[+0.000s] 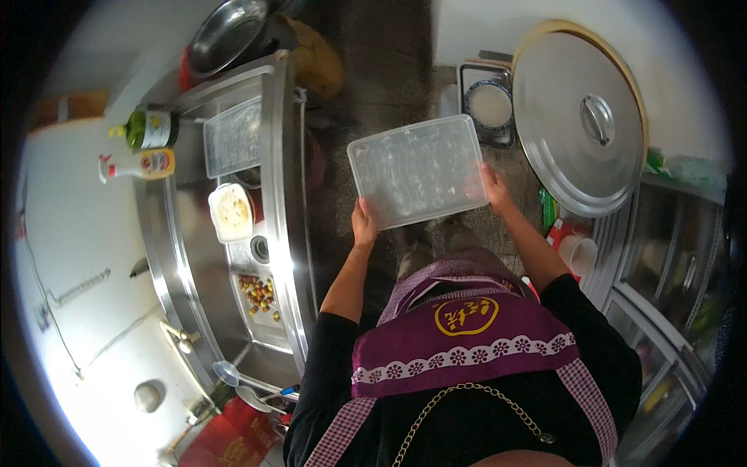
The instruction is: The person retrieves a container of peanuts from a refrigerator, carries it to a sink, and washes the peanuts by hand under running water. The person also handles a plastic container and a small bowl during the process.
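Observation:
Both my hands hold a translucent plastic container [418, 170] with whitish streaks on it, over the floor in front of me. My left hand [364, 223] grips its near left corner. At its right side my right hand [494, 185] has hold of the edge, with fingers partly seen through the plastic. To the left, in a stainless steel sink [201, 257], lie a similar clear container [234, 140], a white tub [231, 213] with pale contents, and a tray [266, 331] with small brown and green round fruits or nuts.
A large round metal lid [575, 122] stands at the right above a glass-fronted cabinet [659, 257]. A bowl [490, 105] of white contents rests in a metal tray. A spray bottle [140, 164] and a green bottle [146, 129] are behind the sink. A metal basin [229, 36] is at the upper left.

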A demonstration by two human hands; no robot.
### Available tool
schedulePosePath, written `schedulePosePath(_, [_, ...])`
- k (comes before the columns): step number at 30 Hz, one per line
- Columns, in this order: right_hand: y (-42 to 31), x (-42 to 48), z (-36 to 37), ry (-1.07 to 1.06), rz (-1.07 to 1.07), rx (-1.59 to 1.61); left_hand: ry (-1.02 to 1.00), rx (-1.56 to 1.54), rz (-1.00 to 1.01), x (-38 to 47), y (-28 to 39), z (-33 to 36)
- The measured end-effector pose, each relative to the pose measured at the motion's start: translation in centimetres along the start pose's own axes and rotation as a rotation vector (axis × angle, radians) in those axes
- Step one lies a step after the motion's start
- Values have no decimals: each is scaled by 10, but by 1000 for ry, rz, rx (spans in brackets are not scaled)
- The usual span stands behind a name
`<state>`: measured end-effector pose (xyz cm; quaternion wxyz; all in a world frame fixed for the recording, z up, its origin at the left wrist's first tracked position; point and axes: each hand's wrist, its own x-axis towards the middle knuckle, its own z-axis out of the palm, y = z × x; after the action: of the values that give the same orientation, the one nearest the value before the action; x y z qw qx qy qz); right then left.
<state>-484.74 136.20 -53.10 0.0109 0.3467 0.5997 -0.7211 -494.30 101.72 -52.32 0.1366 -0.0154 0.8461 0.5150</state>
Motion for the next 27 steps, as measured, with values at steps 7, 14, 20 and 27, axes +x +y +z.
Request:
schedulePosePath(7, [30, 44, -2, 149, 0, 12, -151, 87, -22, 64, 30, 23])
schedulePosePath(14, [32, 59, 1, 291, -2, -86, -232, -13, -24, 101, 31, 30])
schedulePosePath(20, [42, 77, 11, 213, 155, 264, -196, 38, -134, 119, 35, 28])
schedulePosePath(27, [-8, 52, 26, -13, 275, 316, -170, 111, -172, 116, 72, 12])
